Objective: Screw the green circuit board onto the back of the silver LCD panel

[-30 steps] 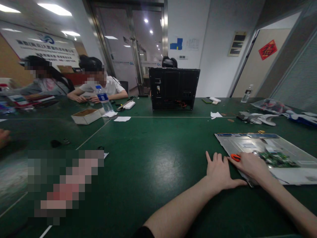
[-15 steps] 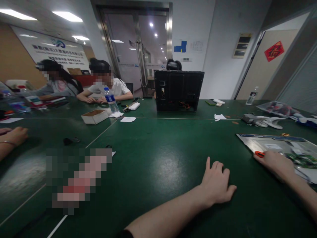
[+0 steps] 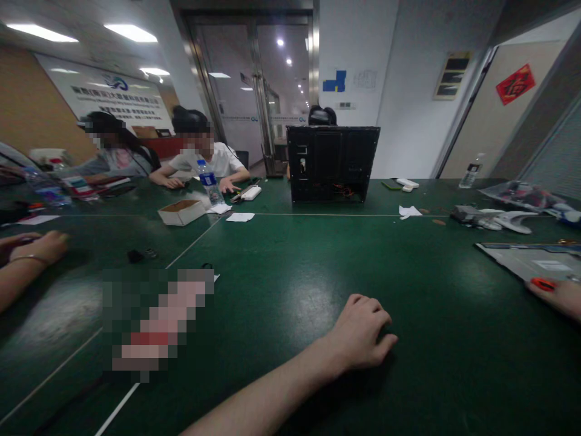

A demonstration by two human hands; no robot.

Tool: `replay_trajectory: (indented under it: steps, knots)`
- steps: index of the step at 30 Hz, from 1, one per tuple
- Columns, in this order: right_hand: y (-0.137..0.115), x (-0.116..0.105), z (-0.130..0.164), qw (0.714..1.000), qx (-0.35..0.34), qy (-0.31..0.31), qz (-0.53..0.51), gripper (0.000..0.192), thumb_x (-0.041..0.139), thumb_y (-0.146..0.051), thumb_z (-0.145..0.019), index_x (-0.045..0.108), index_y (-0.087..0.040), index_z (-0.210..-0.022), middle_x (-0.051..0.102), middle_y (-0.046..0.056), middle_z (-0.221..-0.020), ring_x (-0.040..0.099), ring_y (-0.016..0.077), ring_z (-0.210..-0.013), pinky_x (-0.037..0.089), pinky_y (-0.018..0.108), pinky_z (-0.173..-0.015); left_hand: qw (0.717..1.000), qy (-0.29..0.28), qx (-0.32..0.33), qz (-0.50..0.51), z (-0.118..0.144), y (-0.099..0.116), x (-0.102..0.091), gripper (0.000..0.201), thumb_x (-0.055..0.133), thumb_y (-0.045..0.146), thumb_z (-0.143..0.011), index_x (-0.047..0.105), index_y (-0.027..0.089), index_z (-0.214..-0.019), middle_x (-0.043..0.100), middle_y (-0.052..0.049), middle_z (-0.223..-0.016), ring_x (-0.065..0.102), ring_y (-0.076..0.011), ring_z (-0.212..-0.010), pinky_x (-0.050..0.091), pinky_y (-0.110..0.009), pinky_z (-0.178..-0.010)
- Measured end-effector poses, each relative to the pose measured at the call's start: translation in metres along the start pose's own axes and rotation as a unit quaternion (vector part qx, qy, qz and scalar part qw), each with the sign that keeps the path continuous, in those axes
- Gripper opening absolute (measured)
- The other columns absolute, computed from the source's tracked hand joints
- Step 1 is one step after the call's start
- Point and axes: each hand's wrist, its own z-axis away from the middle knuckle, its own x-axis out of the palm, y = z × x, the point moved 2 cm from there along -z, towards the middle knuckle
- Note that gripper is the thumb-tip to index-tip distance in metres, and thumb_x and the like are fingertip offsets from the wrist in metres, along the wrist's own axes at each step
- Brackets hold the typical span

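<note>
My left hand [image 3: 363, 330] rests on the green table [image 3: 290, 363] in the middle, its fingers loosely bent and the thumb held apart. Nothing shows in it. At the right edge, partly cut off, my right hand [image 3: 563, 297] is closed around a small orange-red object [image 3: 543, 284] with a dark middle, whose kind I cannot make out. That hand lies at the left edge of a flat grey panel [image 3: 521, 260] with a white label. The panel's right part is out of view, and whether the fingers grip its edge is hidden.
A black open-backed case [image 3: 333, 163] stands at the far side. Two people sit at the far left; another person's hands [image 3: 39, 248] are at the left edge. A white box [image 3: 181, 213], a bottle [image 3: 209, 181], paper scraps [image 3: 410, 211] and a blurred pinkish item [image 3: 170, 321] lie about.
My right hand and the panel have moved right, partly out of view. My left hand has drawn left, and its fingers have curled in. The view has turned slightly left.
</note>
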Motion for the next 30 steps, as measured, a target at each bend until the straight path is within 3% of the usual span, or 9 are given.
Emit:
replay_trajectory:
  steps: [3,5,11,15,18,22,26,30]
  knots:
    - [0.009,0.008,-0.007,0.989,0.090,-0.113,-0.032,0.045,0.064,-0.033,-0.087,0.068,-0.005,-0.053,0.068,0.027,-0.068,0.058,0.0208,-0.046,0.038,0.037,-0.055,1.000,0.006,-0.023,-0.012,0.009,-0.015,-0.011,0.024,0.062,0.035,-0.092,0.069,0.015,-0.103,0.067,-0.008,-0.105,0.061,-0.0233,-0.103,0.037,-0.042,-0.103]
    - [0.009,0.008,-0.008,0.980,0.118,-0.151,-0.052,0.047,0.064,-0.039,-0.088,0.071,-0.001,-0.062,0.068,0.031,-0.075,0.063,0.0242,-0.056,0.037,0.039,-0.059,0.998,0.012,-0.049,-0.021,0.017,-0.027,-0.020,0.027,0.062,0.033,-0.092,0.067,0.015,-0.111,0.067,-0.009,-0.109,0.060,-0.0245,-0.105,0.038,-0.043,-0.103]
    - [-0.018,-0.008,0.013,0.982,0.071,-0.155,-0.082,0.049,0.062,-0.042,-0.089,0.074,0.005,-0.082,0.069,0.032,-0.076,0.065,0.0222,-0.058,0.038,0.039,-0.064,0.990,0.041,-0.131,-0.039,0.033,-0.062,-0.038,0.024,0.062,0.030,-0.092,0.066,0.016,-0.110,0.067,-0.010,-0.111,0.059,-0.0257,-0.110,0.039,-0.043,-0.102]
    - [-0.058,-0.026,0.048,0.976,0.044,-0.201,-0.070,0.053,0.059,-0.047,-0.090,0.074,0.004,-0.088,0.070,0.027,-0.072,0.065,0.0213,-0.058,0.040,0.038,-0.066,0.985,0.052,-0.160,-0.036,0.033,-0.072,-0.037,0.026,0.062,0.029,-0.091,0.065,0.015,-0.113,0.067,-0.010,-0.111,0.060,-0.0258,-0.110,0.041,-0.043,-0.101]
    - [-0.093,-0.034,0.081,0.975,-0.016,-0.215,-0.056,0.047,0.055,-0.044,-0.094,0.073,-0.001,-0.099,0.071,0.025,-0.071,0.069,0.0229,-0.062,0.042,0.037,-0.067,0.986,0.052,-0.153,-0.034,0.030,-0.071,-0.034,0.027,0.063,0.030,-0.091,0.064,0.015,-0.114,0.066,-0.010,-0.112,0.060,-0.0255,-0.110,0.041,-0.043,-0.101]
    - [-0.142,-0.038,0.132,0.979,-0.096,-0.178,-0.002,0.043,0.048,-0.045,-0.096,0.068,-0.007,-0.099,0.072,0.022,-0.073,0.072,0.0309,-0.072,0.048,0.038,-0.068,0.987,0.051,-0.144,-0.040,0.031,-0.069,-0.032,0.027,0.063,0.030,-0.091,0.064,0.015,-0.114,0.066,-0.011,-0.113,0.059,-0.0262,-0.111,0.040,-0.044,-0.102]
    - [-0.195,-0.038,0.186,0.971,-0.175,-0.164,0.016,0.039,0.041,-0.045,-0.098,0.062,-0.012,-0.097,0.073,0.018,-0.085,0.073,0.0313,-0.074,0.052,0.039,-0.069,0.988,0.050,-0.140,-0.036,0.036,-0.073,-0.031,0.030,0.060,0.028,-0.092,0.061,0.014,-0.120,0.066,-0.011,-0.117,0.058,-0.0263,-0.114,0.040,-0.044,-0.104]
    - [-0.242,-0.043,0.235,0.964,-0.223,-0.143,0.006,0.045,0.037,-0.044,-0.099,0.058,-0.006,-0.108,0.066,0.027,-0.114,0.073,0.0309,-0.088,0.055,0.036,-0.074,0.991,0.053,-0.121,-0.030,0.036,-0.069,-0.026,0.037,0.054,0.024,-0.095,0.054,0.013,-0.131,0.063,-0.013,-0.123,0.056,-0.0260,-0.119,0.040,-0.043,-0.105]
